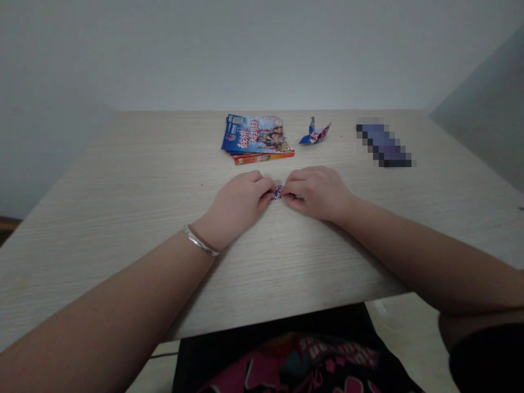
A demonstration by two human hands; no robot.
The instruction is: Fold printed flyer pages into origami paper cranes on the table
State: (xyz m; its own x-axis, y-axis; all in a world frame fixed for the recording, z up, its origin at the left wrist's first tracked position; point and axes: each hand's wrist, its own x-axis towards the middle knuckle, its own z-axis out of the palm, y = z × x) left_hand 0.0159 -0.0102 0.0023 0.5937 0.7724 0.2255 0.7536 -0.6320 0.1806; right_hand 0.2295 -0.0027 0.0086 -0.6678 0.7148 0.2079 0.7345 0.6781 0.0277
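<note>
Blue, red and white paper piece sits between my left hand and right hand, each pinching one side, nearer than the leaflet stack. I judge unequal pull could tear it; fingers masking it could misplace a crease.

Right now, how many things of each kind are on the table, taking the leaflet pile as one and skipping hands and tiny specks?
Leaflet pile: 1
Folded paper figure: 1
Small patterned piece between left hand and right hand: 1
Pixelated dark object: 1
Total: 4
</note>
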